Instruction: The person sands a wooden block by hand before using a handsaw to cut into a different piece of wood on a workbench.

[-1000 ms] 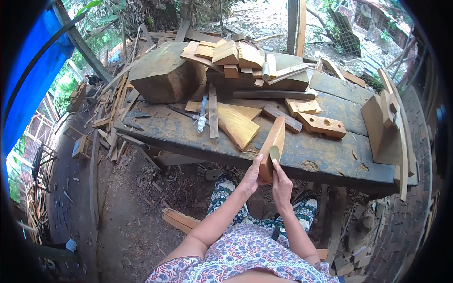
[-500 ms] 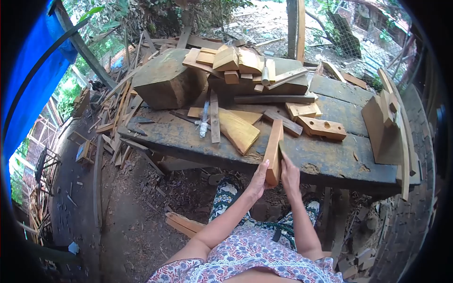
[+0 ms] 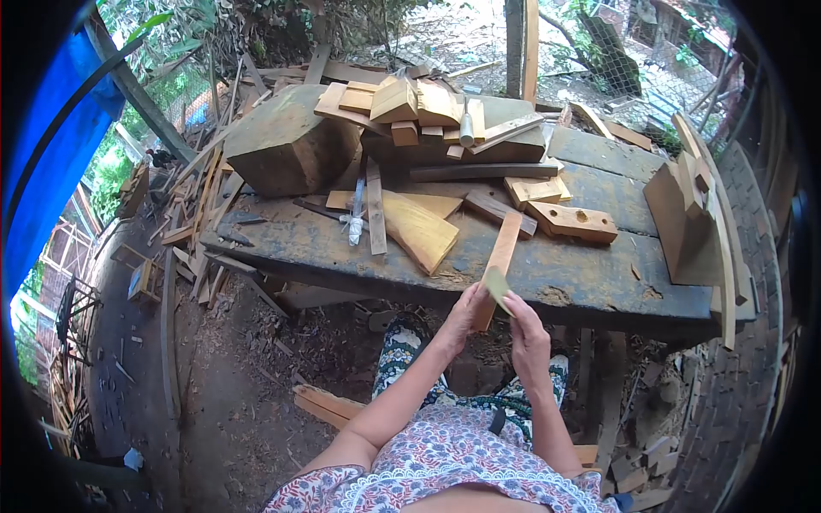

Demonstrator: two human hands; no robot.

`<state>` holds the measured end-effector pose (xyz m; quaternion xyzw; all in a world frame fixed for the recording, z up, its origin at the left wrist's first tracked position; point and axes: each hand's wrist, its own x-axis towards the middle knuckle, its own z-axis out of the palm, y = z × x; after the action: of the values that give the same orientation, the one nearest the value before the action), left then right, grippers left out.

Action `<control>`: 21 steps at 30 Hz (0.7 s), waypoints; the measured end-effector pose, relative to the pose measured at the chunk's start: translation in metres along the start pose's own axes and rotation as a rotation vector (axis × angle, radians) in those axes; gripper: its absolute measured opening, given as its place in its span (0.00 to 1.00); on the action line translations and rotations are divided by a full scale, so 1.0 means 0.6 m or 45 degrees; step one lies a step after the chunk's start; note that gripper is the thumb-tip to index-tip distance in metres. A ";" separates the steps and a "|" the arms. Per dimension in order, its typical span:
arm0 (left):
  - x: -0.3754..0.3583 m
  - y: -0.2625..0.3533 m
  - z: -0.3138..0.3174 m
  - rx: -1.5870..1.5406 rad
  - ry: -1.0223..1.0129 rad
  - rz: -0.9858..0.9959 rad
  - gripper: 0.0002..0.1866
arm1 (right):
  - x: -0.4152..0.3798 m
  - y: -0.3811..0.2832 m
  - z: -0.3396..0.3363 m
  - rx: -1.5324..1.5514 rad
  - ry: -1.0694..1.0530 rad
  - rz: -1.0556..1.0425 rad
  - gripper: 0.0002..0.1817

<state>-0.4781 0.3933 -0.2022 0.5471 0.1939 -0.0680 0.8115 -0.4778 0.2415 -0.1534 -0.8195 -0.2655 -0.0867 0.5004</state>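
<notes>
My left hand (image 3: pixel 462 321) is closed round the near end of an oblong wooden block (image 3: pixel 503 248), which tilts up and away over the front edge of the workbench (image 3: pixel 410 286). Between the fingers of my right hand (image 3: pixel 528 333) is a thin, bent sheet of sandpaper (image 3: pixel 497 289), olive-tan on the side I see. The sheet lies against the near part of the block's upper face. Beyond my hands, a yellowish wedge-shaped board (image 3: pixel 419 231) and a wooden piece with holes (image 3: pixel 573 222) rest on the bench.
Behind, a heavy timber block (image 3: pixel 291 145) and a pile of cut wood pieces (image 3: pixel 398 101) stand on the bench. Upright boards (image 3: pixel 684 227) are at its right end. Scrap wood (image 3: pixel 197 239) lies heaped on the left, and a plank (image 3: pixel 325 404) lies below.
The block has turned and now shows its narrower face. My right hand has moved from the block's right side toward me, bringing the sandpaper onto the upper face. The view has shifted slightly.
</notes>
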 end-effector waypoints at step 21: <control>0.012 -0.073 -0.038 -0.801 -0.136 -0.150 0.27 | 0.088 -0.002 -0.055 -0.807 -0.884 -0.450 0.18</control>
<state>-0.4911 0.3977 -0.2501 0.2530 0.1938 -0.0802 0.9445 -0.4297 0.2319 -0.1152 -0.8542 -0.5117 0.0313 0.0867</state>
